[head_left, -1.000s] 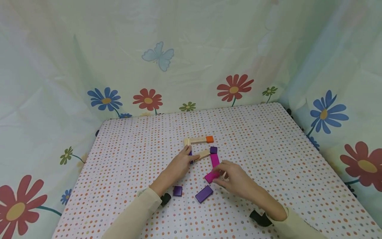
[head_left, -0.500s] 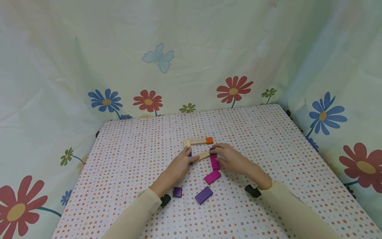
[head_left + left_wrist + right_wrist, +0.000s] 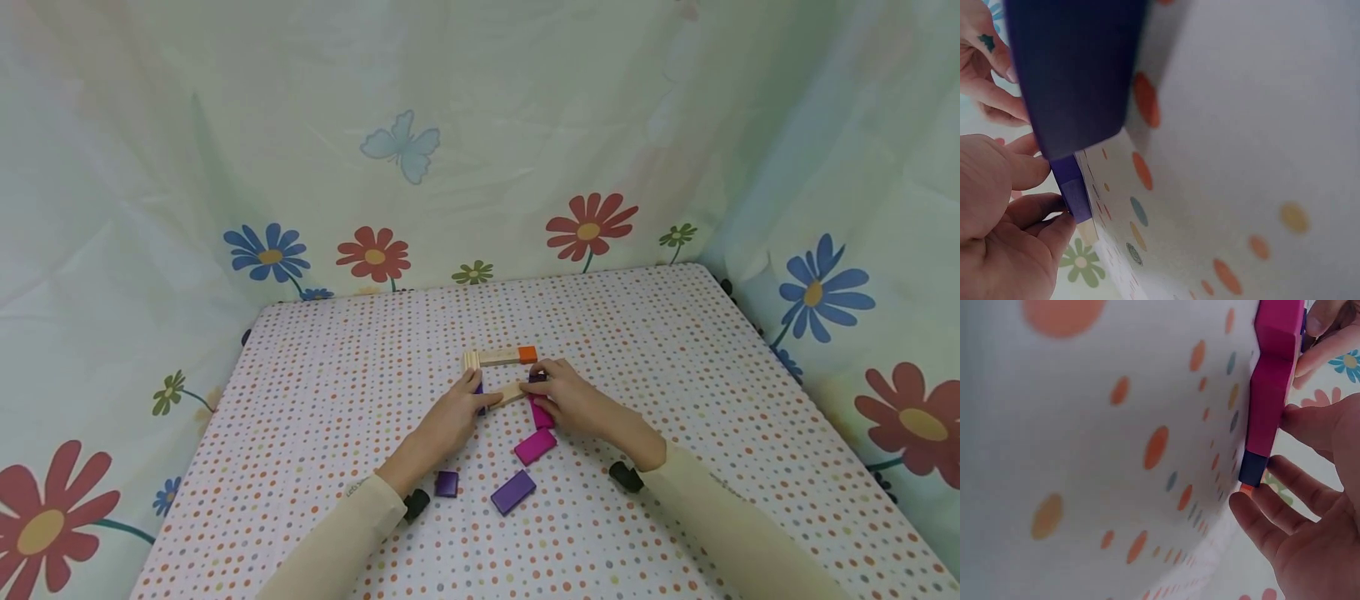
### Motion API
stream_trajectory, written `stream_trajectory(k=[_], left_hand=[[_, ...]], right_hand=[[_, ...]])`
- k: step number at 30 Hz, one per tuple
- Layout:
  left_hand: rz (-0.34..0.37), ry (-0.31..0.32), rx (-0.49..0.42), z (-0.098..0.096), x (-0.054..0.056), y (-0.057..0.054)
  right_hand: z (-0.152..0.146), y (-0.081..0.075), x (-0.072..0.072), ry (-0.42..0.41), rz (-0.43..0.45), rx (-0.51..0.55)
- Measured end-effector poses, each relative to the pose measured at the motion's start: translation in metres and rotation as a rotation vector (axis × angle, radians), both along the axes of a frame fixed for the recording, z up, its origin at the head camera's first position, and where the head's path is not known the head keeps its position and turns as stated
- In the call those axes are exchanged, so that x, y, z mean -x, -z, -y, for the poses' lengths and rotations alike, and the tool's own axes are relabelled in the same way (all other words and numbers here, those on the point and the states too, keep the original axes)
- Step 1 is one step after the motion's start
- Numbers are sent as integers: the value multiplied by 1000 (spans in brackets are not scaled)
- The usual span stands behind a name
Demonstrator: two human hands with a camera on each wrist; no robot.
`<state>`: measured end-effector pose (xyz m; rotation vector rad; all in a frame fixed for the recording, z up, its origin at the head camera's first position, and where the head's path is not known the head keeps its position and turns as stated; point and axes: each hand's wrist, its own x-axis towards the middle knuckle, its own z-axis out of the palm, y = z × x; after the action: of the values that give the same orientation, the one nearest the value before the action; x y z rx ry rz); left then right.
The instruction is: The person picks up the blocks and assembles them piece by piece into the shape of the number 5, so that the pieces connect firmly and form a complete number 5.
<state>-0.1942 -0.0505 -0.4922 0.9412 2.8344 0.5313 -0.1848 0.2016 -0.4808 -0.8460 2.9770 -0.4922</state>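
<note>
With my left hand (image 3: 446, 417), I have thumb and fingertips pinching the left purple block (image 3: 1076, 197) on the spotted tabletop (image 3: 360, 350); on my right hand (image 3: 581, 402) the fingers are spread, tips touching the right purple block (image 3: 1253, 469) and upper magenta block (image 3: 1267, 412). Between the 2 hands lies the pale wooden block (image 3: 508, 394). Uneven right-hand pressure could, I judge, skew that join; a thumb slip might knock the left purple block askew

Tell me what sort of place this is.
Probably a tabletop corner screened off for play or filming: pale green flower-printed sheeting hangs behind and beside a table with a white polka-dotted cover, where a flat magenta rectangular block lies.
</note>
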Motion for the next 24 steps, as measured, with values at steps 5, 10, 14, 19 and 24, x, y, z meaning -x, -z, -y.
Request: stream_trajectory(k=[5,10,14,19,24], left_hand=[[-14,6,1,0,0,-1],[-9,-6,13,0,-1,-2],[-11,-4,-7,3,-2,-1],[-131,17,-136,6,-1,-3],[-213,4,-394,6,-5,-10]], right_hand=[[1,2,1,13,-6,-7],[3,2,2,24,0,-12],[3,3,2,23,3,-2],[2,2,3,18,31,31],[-1,3,4,11,32,50]])
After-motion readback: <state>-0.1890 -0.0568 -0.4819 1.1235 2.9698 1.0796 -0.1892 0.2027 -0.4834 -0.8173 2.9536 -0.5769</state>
